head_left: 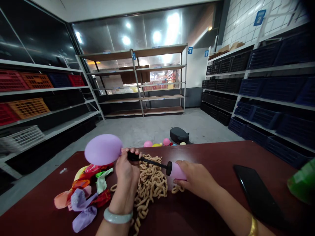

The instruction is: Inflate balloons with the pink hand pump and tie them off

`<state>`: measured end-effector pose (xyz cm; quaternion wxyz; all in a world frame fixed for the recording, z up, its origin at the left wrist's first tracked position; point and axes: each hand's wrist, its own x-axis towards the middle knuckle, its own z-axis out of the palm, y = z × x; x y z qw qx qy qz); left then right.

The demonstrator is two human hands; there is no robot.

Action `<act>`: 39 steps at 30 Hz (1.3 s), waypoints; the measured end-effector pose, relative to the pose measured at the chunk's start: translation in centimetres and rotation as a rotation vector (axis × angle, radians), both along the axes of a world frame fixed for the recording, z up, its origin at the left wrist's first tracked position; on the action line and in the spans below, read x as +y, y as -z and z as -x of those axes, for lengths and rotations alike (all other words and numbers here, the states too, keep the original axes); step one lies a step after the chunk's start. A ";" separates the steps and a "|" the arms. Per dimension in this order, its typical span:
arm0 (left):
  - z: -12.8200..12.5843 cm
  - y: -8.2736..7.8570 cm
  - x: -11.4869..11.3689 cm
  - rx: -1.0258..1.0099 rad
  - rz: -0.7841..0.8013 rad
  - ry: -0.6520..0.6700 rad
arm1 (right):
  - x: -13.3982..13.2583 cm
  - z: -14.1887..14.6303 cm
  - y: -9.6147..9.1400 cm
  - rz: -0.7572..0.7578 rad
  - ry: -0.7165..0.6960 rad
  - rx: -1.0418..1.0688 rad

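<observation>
A purple balloon [103, 149], partly filled with air, sits on the nozzle end of a hand pump [155, 162]. My left hand [127, 168] is closed around that end and the balloon's neck. At the pump's other end, my right hand [197, 178] grips the pink-purple barrel, with the black rod drawn out between the two hands. Beneath the pump lies a heap of tan rubber bands or cord-like loops [154, 182]. To the left of my left wrist, several limp balloons [83, 201] in purple, orange, red and green are piled on the table.
A dark red table [209, 209] carries a black phone-like slab [258, 193] at right, near a green object [302, 182]. Beyond its far edge, small inflated balloons [148, 144] and a dark bag [179, 134] rest on the floor. Shelves with crates [263, 118] line both sides.
</observation>
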<state>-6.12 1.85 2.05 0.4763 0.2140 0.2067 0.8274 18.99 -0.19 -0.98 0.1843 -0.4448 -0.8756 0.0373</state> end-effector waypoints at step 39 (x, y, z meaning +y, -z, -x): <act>-0.9 -0.6 -0.5 -0.029 -0.048 -0.027 | 1.9 -2.1 1.3 -0.237 0.030 -0.048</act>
